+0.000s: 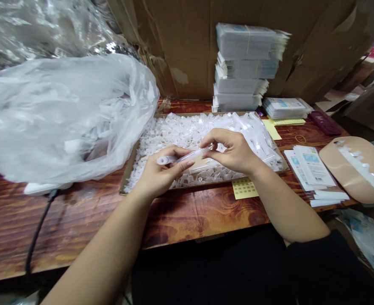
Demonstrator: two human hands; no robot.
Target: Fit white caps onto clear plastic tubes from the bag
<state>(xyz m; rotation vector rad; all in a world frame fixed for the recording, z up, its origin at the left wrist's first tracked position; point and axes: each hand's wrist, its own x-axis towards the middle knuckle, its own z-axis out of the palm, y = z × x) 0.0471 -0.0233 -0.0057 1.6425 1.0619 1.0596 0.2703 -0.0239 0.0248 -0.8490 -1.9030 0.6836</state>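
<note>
Just above the tray [126, 178], the clear tube [189, 156] lies crosswise. The left hand [159, 173] is closed round its capped end, the right hand [234, 153] pinches the far tip, both equally near.

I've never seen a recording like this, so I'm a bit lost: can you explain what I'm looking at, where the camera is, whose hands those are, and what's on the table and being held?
There is no machine here. A person is working with bare hands, and the single picture comes from a camera worn on their head, looking down. The left hand and right hand pinch a thin clear tube between them, over a shallow cardboard tray full of small clear plastic pieces. The tray sits on a wooden table. To the left lies a big clear plastic bag. Behind the tray stands a stack of flat packets, and to the right lie printed leaflets.
</note>
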